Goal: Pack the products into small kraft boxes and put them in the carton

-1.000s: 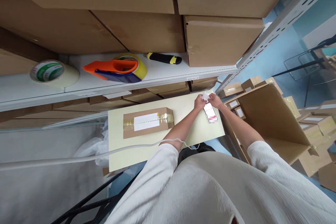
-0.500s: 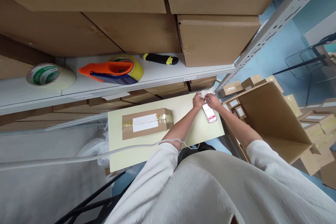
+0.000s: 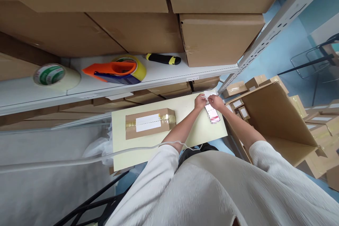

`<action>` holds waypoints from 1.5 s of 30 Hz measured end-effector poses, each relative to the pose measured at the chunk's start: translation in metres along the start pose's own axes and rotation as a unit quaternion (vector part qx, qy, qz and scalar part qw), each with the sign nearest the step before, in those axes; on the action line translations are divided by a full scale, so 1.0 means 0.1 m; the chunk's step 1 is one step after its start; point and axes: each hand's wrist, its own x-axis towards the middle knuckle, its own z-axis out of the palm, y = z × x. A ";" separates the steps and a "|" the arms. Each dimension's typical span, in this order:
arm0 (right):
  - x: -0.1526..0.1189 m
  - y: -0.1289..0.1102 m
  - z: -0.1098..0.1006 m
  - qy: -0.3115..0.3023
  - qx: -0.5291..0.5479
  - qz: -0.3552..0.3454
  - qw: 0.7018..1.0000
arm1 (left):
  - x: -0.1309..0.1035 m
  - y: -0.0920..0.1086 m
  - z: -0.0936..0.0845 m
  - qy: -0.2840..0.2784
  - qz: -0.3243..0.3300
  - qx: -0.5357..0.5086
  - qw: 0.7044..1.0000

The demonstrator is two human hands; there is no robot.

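At the far right end of the pale tabletop [image 3: 182, 120], my left hand [image 3: 200, 101] and my right hand [image 3: 215, 102] come close together with fingers pinched. Between them is a small white slip of paper [image 3: 210, 93], gripped by both; its print cannot be made out. Just below the hands lies a phone [image 3: 212, 113] with a lit screen. To the left of my left forearm a taped cardboard box [image 3: 148, 123] lies flat, with a white label on top.
On the shelf [image 3: 164, 72] sit a clear tape roll [image 3: 57, 76], an orange and blue tape dispenser [image 3: 113, 70] and a black and yellow cutter [image 3: 163, 59]. A large open carton [image 3: 278, 120] stands at right. A white cable [image 3: 106, 155] crosses in front of me.
The view has shifted slightly. My hands have stayed over the same spot, and a little more of the white slip shows between and above the fingers.
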 end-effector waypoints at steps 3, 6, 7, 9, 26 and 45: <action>-0.01 -0.02 -0.03 0.005 -0.012 0.012 1.000 | -0.02 0.00 -0.01 0.019 0.008 0.038 0.999; -0.01 -0.01 -0.06 0.022 -0.012 0.023 0.999 | -0.05 0.01 -0.03 0.031 0.008 0.061 0.998; -0.01 -0.01 -0.07 0.031 -0.011 0.027 0.999 | -0.06 0.01 -0.04 0.033 0.006 0.068 0.997; -0.02 0.02 -0.08 0.052 -0.013 0.037 0.998 | -0.07 0.01 -0.06 0.038 0.001 0.079 0.996; -0.03 0.29 -0.04 0.140 -0.010 0.138 0.980 | -0.11 -0.05 -0.18 0.068 -0.027 0.099 0.992; -0.15 0.55 -0.10 0.165 0.002 0.207 0.964 | -0.19 0.05 -0.44 0.125 -0.068 0.074 0.987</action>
